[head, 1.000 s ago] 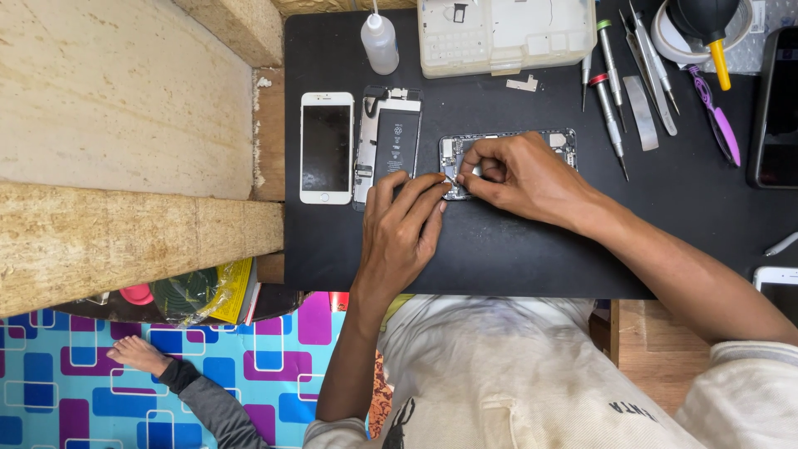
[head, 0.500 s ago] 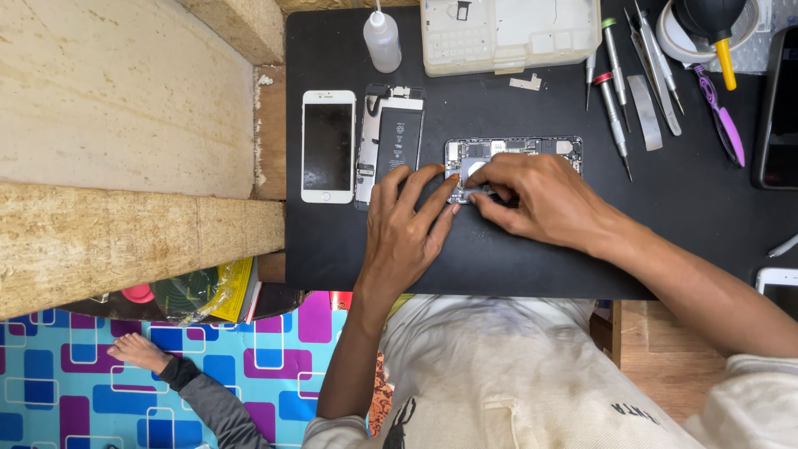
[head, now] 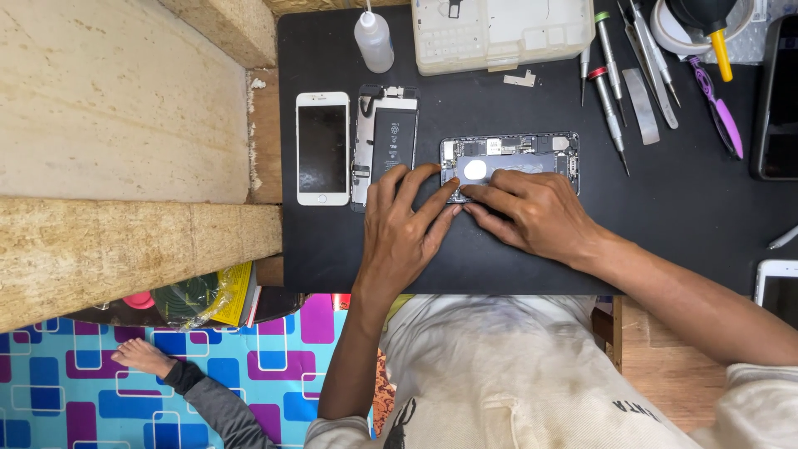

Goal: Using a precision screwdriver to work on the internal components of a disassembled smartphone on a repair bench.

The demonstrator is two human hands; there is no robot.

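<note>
A black mat covers the surface [head: 349, 249], which stands beside rough pale stone blocks [head: 108, 108] and above a floor sheet patterned in blue and purple squares [head: 83, 391]. Near the middle of the mat lies an opened phone body [head: 532, 150], its circuit parts exposed and a small white round patch [head: 475, 170] on its inside. The left hand [head: 403, 229] rests flat at the body's lower left corner, fingers spread and touching its edge, clamped on nothing. The right hand [head: 532, 212] lies over the body's lower edge, its fingertips pressed together on the inside near the white patch; whether they pinch anything cannot be told. Just left of the body lies a detached screen assembly [head: 384, 141] face down, and beside that a white phone [head: 323, 148] face up. Farther back stand a small squeeze bottle [head: 373, 40] and a pale plastic parts box [head: 499, 33]. Screwdrivers [head: 608, 100] and tweezers [head: 652, 50] lie to the right, well apart from both hands.
</note>
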